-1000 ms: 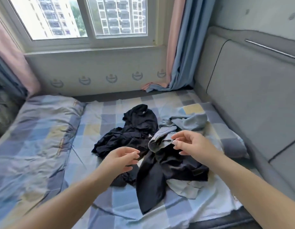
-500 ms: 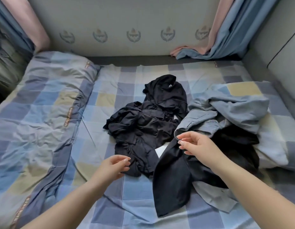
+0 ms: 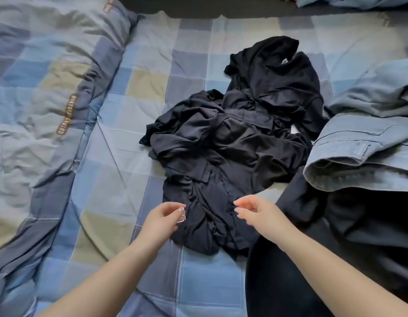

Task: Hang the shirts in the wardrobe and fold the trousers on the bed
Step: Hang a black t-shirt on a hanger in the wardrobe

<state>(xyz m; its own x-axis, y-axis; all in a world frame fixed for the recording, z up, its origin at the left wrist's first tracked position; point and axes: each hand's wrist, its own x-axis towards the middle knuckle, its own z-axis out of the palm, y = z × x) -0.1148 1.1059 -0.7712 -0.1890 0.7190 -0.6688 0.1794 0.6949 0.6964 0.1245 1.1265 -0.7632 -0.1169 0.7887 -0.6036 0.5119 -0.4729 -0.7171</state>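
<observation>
A crumpled heap of black clothes [image 3: 230, 152] lies in the middle of the checked bed sheet [image 3: 189, 67]. A black shirt with a neck label [image 3: 276, 72] tops its far end. Light blue denim trousers [image 3: 363, 147] lie bunched at the right, over another dark garment [image 3: 349, 227] that runs down to the near edge. My left hand [image 3: 164, 219] hovers at the near left edge of the black heap, fingers loosely curled, holding nothing. My right hand [image 3: 255, 213] hovers over the heap's near right part, fingers relaxed and empty.
A rumpled blue-and-olive checked quilt [image 3: 38, 106] covers the left side of the bed. A dark strip [image 3: 198, 5] runs along the far edge of the bed, with a blue curtain hem [image 3: 358, 2] at the top right. Bare sheet shows near the left of the heap.
My view has dropped and closed in on the bed; the window is out of sight. Both hands have moved down to the near end of the black heap, the right one leaving the denim waistband.
</observation>
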